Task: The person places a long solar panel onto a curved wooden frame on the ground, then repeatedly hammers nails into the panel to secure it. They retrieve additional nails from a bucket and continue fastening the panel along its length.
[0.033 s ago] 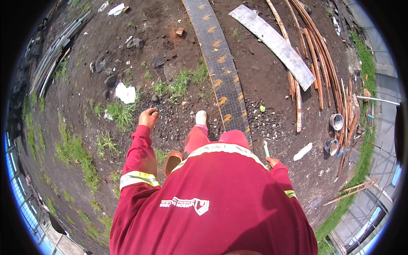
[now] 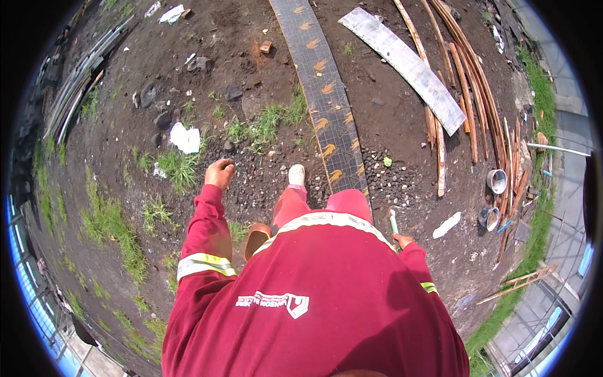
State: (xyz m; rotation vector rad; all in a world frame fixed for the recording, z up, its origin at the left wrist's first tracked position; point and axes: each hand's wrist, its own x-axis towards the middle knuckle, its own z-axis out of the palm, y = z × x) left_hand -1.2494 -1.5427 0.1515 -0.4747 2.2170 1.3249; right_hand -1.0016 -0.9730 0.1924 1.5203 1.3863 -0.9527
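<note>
Right hand (image 2: 403, 239): closed round near end of green tool (image 2: 393, 221), presumably to free its tip. Left hand (image 2: 220, 173): fingers curled, contents cannot tell; perhaps out for balance. Board (image 2: 333, 119): flat on soil (image 2: 364, 81) and gravel (image 2: 391, 183), left of tool.

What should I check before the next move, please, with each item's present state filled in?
1. Tool gripped: ok; the right hand closes around the pale green-handled tool.
2. Left hand free: cannot tell; its fingers curl and the palm is hidden.
3. Firm footing: not ok; the pale shoe is amid loose gravel.
4. Near end of the leaf-patterned board unobstructed: cannot tell; red clothing hides it.
5. Timber strips away from the shoe: ok; they lie off to the right.
</note>
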